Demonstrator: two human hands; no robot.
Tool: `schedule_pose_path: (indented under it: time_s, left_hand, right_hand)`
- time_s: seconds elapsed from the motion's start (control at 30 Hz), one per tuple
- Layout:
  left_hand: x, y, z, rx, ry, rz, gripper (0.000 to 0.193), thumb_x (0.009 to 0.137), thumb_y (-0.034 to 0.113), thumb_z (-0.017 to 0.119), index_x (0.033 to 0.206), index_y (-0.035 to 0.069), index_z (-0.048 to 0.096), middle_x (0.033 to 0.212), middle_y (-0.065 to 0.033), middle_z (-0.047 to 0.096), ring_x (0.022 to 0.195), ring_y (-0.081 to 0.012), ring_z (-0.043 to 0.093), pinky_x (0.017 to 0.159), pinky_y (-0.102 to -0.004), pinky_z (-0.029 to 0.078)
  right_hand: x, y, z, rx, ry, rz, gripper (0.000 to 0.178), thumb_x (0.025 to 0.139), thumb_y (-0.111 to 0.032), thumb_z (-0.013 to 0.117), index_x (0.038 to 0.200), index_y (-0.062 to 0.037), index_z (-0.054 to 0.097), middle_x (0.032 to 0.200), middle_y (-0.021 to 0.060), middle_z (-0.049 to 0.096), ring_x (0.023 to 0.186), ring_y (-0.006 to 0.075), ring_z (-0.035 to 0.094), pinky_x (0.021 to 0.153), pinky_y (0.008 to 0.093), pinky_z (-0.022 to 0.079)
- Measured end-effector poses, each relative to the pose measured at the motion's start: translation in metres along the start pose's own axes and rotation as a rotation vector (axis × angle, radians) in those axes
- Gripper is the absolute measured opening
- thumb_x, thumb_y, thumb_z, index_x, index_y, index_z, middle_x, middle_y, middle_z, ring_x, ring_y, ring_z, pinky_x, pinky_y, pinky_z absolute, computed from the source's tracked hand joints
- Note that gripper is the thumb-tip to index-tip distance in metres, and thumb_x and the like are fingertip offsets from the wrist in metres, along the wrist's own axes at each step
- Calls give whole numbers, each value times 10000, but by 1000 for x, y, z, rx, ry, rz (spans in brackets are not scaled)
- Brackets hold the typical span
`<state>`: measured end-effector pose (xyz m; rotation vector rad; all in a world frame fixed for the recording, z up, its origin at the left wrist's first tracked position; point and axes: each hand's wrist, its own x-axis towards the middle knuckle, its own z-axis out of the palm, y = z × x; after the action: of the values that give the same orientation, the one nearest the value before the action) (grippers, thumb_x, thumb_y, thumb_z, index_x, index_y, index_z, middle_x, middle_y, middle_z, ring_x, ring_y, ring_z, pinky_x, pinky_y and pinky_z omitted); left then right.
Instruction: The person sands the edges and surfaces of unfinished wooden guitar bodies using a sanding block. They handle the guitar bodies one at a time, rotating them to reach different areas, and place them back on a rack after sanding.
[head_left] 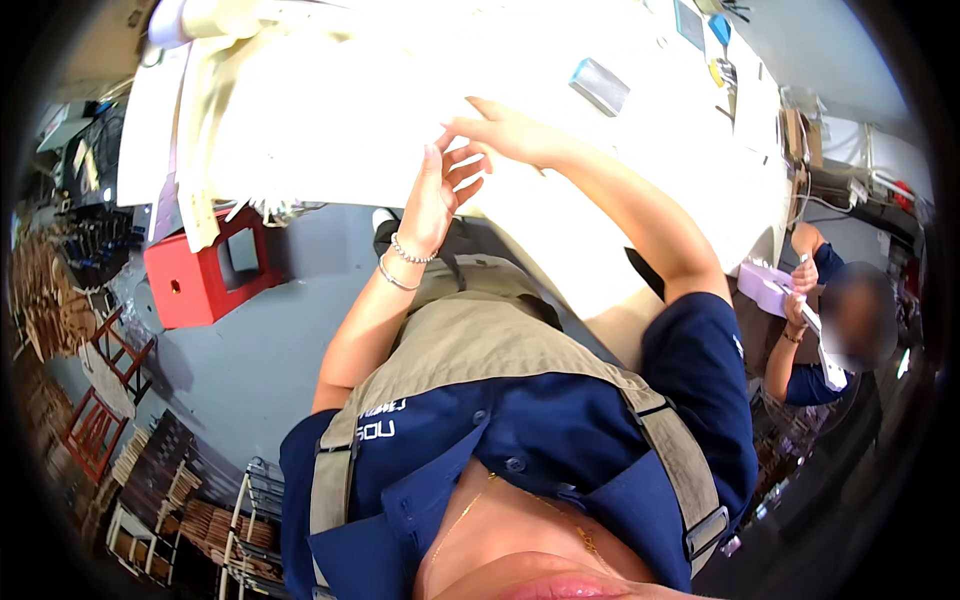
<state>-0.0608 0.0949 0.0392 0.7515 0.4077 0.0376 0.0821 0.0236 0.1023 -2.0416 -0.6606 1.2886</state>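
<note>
Both my hands are raised over a white worktable (330, 130) that is strongly overexposed. My left hand (437, 203), with bracelets at its wrist, has its fingers apart and slightly curled, palm turned toward my right hand. Reaching in from the right, my right hand (503, 134) has its fingers stretched out, and their tips are at or close to the left fingertips. Nothing shows in either hand, though glare washes out the table around them. A grey block with blue edges (599, 87) lies on the table beyond my right hand.
A red stool (205, 270) stands on the floor at left, below cream strips (203, 170) hanging off the table edge. Small tools (722, 70) lie at the far right. At right, another person holds a lilac guitar-shaped body (765, 288). Racks with brown wooden parts (215, 530) stand lower left.
</note>
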Motion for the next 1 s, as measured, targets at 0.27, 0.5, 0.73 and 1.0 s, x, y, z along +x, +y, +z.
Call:
schedule_pose_path:
  time_s: [0.27, 0.5, 0.73, 1.0]
  left_hand:
    - [34, -47, -25, 32, 85, -45, 639, 945, 492, 394, 1346, 13, 258, 1318, -105, 367, 1218, -177, 360, 1007, -317, 313]
    - [35, -33, -3, 16, 71, -43, 671, 960, 285, 458, 1411, 49, 21, 1042, -160, 552, 990, -245, 558, 850, -353, 475]
    - [37, -33, -5, 12, 119, -66, 680, 952, 287, 457, 1417, 44, 25, 921, -137, 562, 901, -253, 597, 811, -385, 507]
    - [37, -37, -10, 18, 107, -39, 671, 950, 275, 463, 1417, 48, 39, 914, -129, 567, 886, -250, 602, 813, -387, 508]
  right_hand:
    - [63, 43, 30, 73, 16, 81, 928, 817, -600, 522, 1229, 207, 323, 1122, 351, 514, 1109, 388, 512, 952, 396, 398]
    - [32, 79, -21, -243, 438, -107, 353, 878, -409, 530, 968, -94, 662, 1012, 91, 634, 960, 242, 587, 720, 327, 491]
    - [34, 143, 0, -572, 704, -382, 149, 691, -202, 723, 790, -113, 656, 786, 26, 601, 802, 217, 570, 643, 329, 468]
    - [52, 134, -22, -5, 505, -6, 93, 796, -141, 662, 779, -57, 628, 746, 59, 633, 679, 152, 611, 587, 273, 482]
